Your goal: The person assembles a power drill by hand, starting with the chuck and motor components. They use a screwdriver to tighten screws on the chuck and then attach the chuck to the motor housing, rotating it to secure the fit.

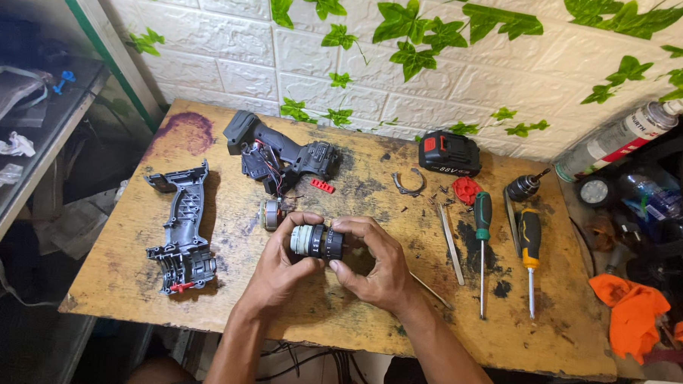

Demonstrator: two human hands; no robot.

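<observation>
Fingers of both hands are wrapped round a drill gearbox (317, 241), a short cylinder with a silver end and a black collar, held just above the middle of the worn wooden table (126, 283). Left hand (278, 262) cups the silver end, thumb on top; right hand (377, 265) curls over the black end, fingertips pinching it from the far side. Just beside the left hand, a small motor (270, 214) lies on the board. Beyond it sits the opened drill body (278, 156) with loose wires showing, and a small red part (323, 186) next to it. Far to the left, the empty grey housing half (183, 232) lies flat. Off to the right: a green-handled screwdriver (482, 246), a yellow-and-black screwdriver (530, 255), a drill chuck (523, 186), a metal clip ring (410, 183), and the black battery pack (449, 152) near the wall.
</observation>
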